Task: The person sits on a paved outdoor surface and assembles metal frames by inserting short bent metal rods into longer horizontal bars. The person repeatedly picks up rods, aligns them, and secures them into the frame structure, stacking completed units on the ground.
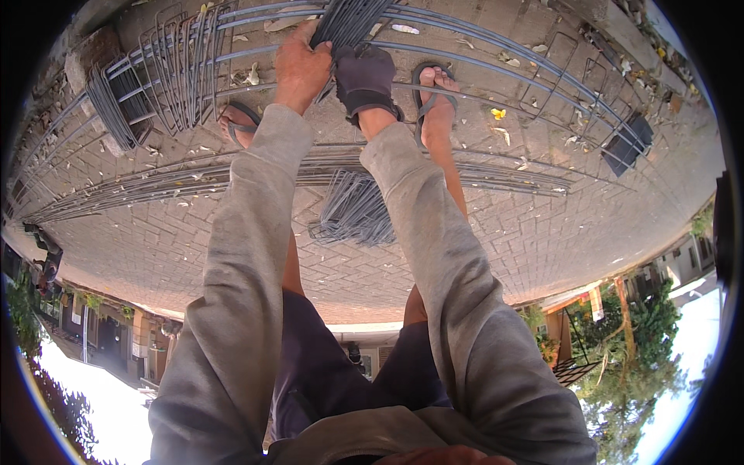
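Note:
A dense bundle of dark steel stirrups (350, 23) lies across the long steel bars (465, 50) at the top of the view. My bare left hand (301, 68) is closed on the bundle's left edge, thumb toward the right. Against its near side, my right hand (364, 76), in a dark glove, is also closed; the bundle partly hides its fingertips. Another stack of stirrups (353, 208) lies on the paving between my feet and body. More stirrups (182, 70) hang spread along the bars at left, beside a tight bunch of them (116, 108).
Loose long rods (496, 177) run across the brick paving (496, 232) just behind my sandalled feet (438, 101). At the bars' right end sits a dark block-shaped bunch (628, 145). Concrete blocks (85, 66) stand at the left. Dry leaves are scattered about.

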Demonstrator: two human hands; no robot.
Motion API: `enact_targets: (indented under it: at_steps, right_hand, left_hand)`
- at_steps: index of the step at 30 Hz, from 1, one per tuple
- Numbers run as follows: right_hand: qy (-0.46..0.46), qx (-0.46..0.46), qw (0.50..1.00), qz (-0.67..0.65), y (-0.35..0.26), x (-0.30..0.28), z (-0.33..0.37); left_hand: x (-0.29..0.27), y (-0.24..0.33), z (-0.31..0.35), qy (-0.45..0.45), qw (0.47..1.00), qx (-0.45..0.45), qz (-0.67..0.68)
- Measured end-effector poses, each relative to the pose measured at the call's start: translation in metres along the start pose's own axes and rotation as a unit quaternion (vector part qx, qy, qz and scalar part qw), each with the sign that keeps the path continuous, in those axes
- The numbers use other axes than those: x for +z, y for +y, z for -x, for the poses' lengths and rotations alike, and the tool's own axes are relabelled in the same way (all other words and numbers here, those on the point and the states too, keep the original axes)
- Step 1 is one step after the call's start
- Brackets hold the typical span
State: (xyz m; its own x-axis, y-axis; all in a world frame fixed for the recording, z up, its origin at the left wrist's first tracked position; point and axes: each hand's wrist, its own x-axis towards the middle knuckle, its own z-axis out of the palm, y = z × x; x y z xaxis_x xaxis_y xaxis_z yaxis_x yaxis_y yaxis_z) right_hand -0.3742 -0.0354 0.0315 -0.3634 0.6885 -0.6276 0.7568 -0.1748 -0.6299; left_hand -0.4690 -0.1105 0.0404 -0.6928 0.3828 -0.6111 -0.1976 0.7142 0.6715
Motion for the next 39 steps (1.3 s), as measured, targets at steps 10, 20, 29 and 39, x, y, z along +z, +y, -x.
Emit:
enact_targets:
  at_steps: [10,20,29,39]
  right_hand:
    - [-0.042,-0.053,0.992,0.104,-0.054,0.075,0.043]
    - [-0.011,0.044,0.960,0.276,0.036,-0.196,-0.066]
    - [-0.012,0.042,0.954,0.298,0.068,-0.218,-0.106]
    - [0.109,-0.047,0.987,0.105,0.018,-0.175,-0.045]
  left_hand:
    - [-0.157,-0.051,-0.010,-0.008,0.978,-0.048,0.202]
    - [-0.144,-0.069,-0.020,-0.038,0.949,-0.040,0.310]
    - [-0.143,-0.058,-0.016,-0.015,0.953,-0.055,0.297]
    - [-0.147,-0.067,-0.020,-0.025,0.962,-0.026,0.271]
